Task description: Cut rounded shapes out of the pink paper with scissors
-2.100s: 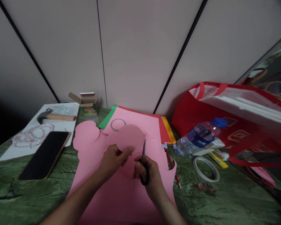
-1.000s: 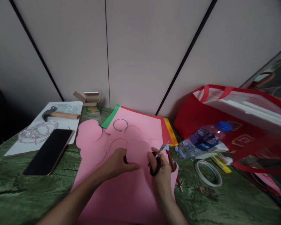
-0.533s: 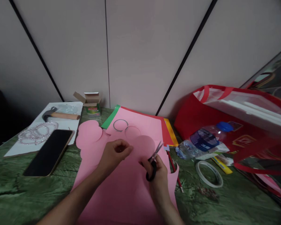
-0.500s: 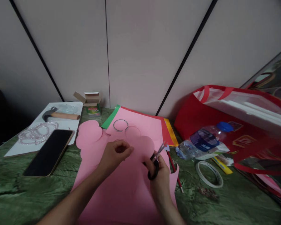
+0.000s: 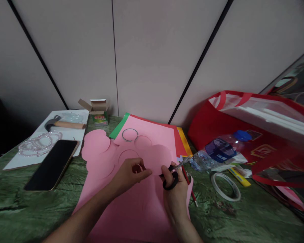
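My right hand [image 5: 176, 189] has a pair of scissors [image 5: 171, 182] with black handles hooked on its fingers, blades pointing up and right. Between its thumb and fingers it also grips a round pink paper cutout [image 5: 158, 157]. My left hand [image 5: 130, 173] is curled, thumb and forefinger nearly meeting at the lower left edge of that circle. Whether anything is pinched there I cannot make out. Beneath both hands lies a large pink paper sheet [image 5: 126, 209]. More rounded pink cutouts [image 5: 97, 140] rest at its upper left.
Left are a phone [image 5: 53, 165], a hammer [image 5: 68, 125], a bead string [image 5: 38, 143] and a small open box [image 5: 100, 116]. Right are a red pencil [image 5: 192, 194], a tape roll [image 5: 225, 187], a water bottle [image 5: 219, 150] and a red bag [image 5: 202, 125]. Coloured sheets [image 5: 159, 131] lie behind.
My left hand has shifted right and slightly down, towards the pink circle. The right hand has moved a little right, and its scissors have swung further to the right.
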{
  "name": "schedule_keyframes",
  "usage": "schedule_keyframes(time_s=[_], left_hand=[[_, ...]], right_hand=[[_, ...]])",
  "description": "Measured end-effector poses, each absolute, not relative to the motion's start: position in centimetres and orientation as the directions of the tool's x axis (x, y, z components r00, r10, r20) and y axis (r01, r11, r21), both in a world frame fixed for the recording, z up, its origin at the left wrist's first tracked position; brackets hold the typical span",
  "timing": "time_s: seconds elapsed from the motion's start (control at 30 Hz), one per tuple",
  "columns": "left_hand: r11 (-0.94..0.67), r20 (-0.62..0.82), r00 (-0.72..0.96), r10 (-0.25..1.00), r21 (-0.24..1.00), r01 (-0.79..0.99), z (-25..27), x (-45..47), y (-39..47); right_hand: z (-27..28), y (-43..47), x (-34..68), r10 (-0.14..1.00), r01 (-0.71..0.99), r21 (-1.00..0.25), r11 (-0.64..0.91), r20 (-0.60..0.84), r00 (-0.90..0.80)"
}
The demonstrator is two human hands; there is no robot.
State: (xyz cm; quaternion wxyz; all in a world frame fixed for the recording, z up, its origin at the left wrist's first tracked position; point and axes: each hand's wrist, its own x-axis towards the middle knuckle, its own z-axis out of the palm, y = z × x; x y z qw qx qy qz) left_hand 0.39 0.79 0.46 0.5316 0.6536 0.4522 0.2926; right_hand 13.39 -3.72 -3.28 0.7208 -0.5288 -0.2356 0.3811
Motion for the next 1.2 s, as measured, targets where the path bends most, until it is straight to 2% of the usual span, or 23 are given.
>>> schedule_keyframes(time_s=[0.13,0.37,0.73,0.83,0.97,1.0,1.2], left_hand=[[-0.031,-0.073,0.375,0.924,0.964,0.263,0.5,0.4,0.8],[-0.022,-0.029,0.285,0.958,0.984,0.175,1.1,0.3,0.8],[-0.037,-0.007,0.262,0.965,0.986,0.165,1.2,0.3,0.8],[-0.047,0.009,0.212,0.977,0.984,0.173,1.0,0.0,1.2],[-0.025,0.013,0.041,0.999,0.948,0.318,0.8,-2.1,3.3],[-0.021,0.031,-0.02,0.999,0.919,0.394,0.7,-3.0,4.0],[0.063,0.054,-0.199,0.978,0.84,0.539,0.2,-8.9,7.7]], right_hand=[[-2.9,-4.0,13.2,0.824,-0.264,-0.959,0.104,-0.066,0.563],[-2.9,-4.2,13.1,0.874,-0.138,-0.986,0.091,0.012,0.486],[-2.8,-4.3,13.1,0.892,-0.143,-0.987,0.072,-0.001,0.452],[-2.8,-4.2,12.9,0.893,-0.225,-0.973,0.055,-0.052,0.446],[-2.8,-4.1,12.6,0.89,-0.336,-0.941,0.045,-0.114,0.441],[-2.8,-4.1,12.5,0.893,-0.346,-0.938,0.04,-0.122,0.433],[-3.1,-4.1,12.6,0.911,-0.37,-0.928,0.032,-0.125,0.392]])
